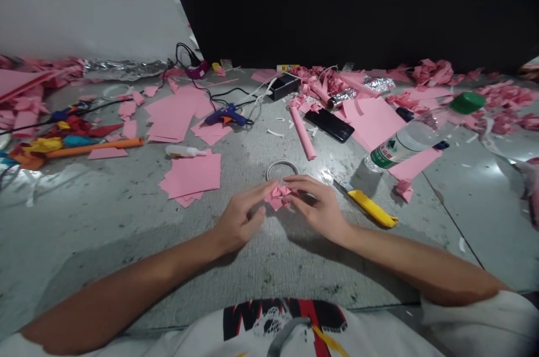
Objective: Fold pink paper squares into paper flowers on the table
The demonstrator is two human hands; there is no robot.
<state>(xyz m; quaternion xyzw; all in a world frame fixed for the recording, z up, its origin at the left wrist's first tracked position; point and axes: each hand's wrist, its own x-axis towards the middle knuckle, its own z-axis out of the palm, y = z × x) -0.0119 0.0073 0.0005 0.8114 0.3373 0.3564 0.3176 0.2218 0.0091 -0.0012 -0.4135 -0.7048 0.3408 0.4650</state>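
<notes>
While both forearms lay stretched over the grey floor [126, 222], the left hand [241, 216] and right hand [316, 206] met over a small folded pink piece [279, 195], each pinching it at the fingertips, the left from its left edge and the right from above and to the right. That piece sat low on the floor, just in front of a thin ring [281, 168]. A yellow cutter [370, 208] lay near the right hand, and a bottle [421, 132] with a green cap lay tilted beyond it. Left of the hands was a stack of pink sheets [191, 176], with a glue stick [185, 150] just behind. Farther back lay a blue glue gun [225, 115], a black phone [329, 124] and a pink roll [302, 132].
</notes>
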